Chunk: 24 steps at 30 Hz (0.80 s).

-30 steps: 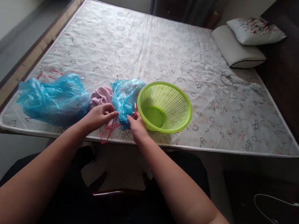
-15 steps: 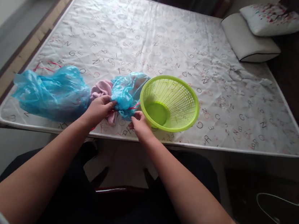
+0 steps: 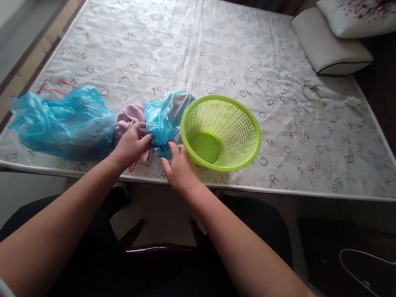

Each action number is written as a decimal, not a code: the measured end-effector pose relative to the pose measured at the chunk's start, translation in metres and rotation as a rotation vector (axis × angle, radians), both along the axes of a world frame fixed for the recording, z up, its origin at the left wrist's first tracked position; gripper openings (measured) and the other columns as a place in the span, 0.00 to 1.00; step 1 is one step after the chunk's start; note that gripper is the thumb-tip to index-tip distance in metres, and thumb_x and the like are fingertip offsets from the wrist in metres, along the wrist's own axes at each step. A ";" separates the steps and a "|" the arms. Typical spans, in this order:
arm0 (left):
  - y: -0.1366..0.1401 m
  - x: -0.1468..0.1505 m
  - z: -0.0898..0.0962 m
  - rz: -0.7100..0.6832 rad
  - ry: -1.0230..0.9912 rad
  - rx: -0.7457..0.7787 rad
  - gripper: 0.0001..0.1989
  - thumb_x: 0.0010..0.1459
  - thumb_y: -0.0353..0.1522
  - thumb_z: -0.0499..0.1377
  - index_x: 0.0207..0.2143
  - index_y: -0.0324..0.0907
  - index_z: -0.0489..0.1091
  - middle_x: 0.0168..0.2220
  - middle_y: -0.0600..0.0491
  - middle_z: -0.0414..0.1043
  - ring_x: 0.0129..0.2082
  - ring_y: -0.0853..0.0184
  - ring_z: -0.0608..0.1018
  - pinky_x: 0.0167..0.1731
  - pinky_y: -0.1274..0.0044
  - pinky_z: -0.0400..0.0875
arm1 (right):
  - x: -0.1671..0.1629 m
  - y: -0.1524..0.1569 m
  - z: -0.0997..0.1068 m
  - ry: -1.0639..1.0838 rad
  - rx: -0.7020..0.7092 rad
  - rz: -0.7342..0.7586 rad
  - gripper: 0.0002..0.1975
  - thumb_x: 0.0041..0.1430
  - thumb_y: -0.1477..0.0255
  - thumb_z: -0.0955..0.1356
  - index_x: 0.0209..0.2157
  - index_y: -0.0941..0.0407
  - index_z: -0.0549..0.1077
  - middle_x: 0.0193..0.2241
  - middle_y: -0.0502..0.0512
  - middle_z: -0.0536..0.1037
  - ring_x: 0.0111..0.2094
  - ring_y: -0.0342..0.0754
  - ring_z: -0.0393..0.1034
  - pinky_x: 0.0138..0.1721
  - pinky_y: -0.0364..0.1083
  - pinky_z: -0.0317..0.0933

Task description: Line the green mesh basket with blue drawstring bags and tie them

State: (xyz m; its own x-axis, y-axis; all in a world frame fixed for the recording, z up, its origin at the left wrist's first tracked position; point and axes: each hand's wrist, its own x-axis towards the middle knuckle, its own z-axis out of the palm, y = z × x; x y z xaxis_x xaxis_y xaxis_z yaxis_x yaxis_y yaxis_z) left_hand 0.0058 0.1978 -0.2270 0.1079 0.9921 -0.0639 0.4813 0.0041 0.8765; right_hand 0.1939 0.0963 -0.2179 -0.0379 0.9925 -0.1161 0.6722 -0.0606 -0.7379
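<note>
A small blue plastic bag (image 3: 163,118) with a red drawstring (image 3: 174,139) lies near the mattress's front edge. My left hand (image 3: 131,146) is closed on the bag's gathered neck, thumb and fingers together. At the bag's right end is my right hand (image 3: 180,168), its thumb and index finger apart and the fingertips by the red string. Whether they touch the string I cannot tell. A pink cloth (image 3: 128,117) sits bunched behind and beside my left hand, partly hidden by it. Against the small bag's right side stands a green plastic basket (image 3: 220,144), nothing in it.
A larger filled blue bag (image 3: 67,125) with a red string lies at the left on the letter-patterned mattress (image 3: 160,42). Two pillows, one cream (image 3: 331,44) and one printed white (image 3: 360,16), are stacked at the far right. Wooden bed frame (image 3: 23,74) runs along the left.
My right thumb and index finger have parted, and the hand has shifted slightly from the bag's lower end toward the red string. My left hand keeps its grip. The whole view has shifted slightly.
</note>
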 end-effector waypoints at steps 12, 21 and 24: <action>-0.009 0.007 -0.006 -0.180 -0.290 -0.196 0.33 0.55 0.47 0.73 0.58 0.45 0.70 0.41 0.51 0.76 0.39 0.62 0.82 0.36 0.71 0.84 | 0.001 0.005 -0.007 0.131 0.115 0.025 0.32 0.68 0.75 0.68 0.71 0.45 0.71 0.76 0.57 0.58 0.78 0.62 0.50 0.79 0.65 0.49; -0.010 0.010 0.009 -0.051 -0.384 -0.357 0.35 0.52 0.42 0.75 0.61 0.43 0.74 0.50 0.45 0.81 0.45 0.58 0.84 0.44 0.69 0.83 | 0.001 0.007 -0.004 0.167 0.012 0.063 0.32 0.67 0.76 0.69 0.70 0.44 0.74 0.77 0.57 0.59 0.75 0.65 0.61 0.75 0.66 0.59; -0.011 0.011 0.013 -0.080 -0.397 -0.395 0.33 0.50 0.42 0.77 0.57 0.43 0.78 0.49 0.44 0.82 0.44 0.58 0.84 0.42 0.71 0.82 | 0.001 0.007 -0.004 0.154 0.007 0.095 0.31 0.68 0.76 0.68 0.70 0.43 0.74 0.77 0.56 0.59 0.74 0.64 0.64 0.75 0.64 0.61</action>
State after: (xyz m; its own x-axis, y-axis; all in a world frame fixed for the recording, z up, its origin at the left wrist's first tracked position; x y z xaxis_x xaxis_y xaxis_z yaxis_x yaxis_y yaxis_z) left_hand 0.0169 0.1865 -0.2138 0.2735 0.8887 -0.3680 0.1276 0.3457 0.9296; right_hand 0.1950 0.1031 -0.2222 -0.1488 0.9844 -0.0943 0.5533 0.0038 -0.8330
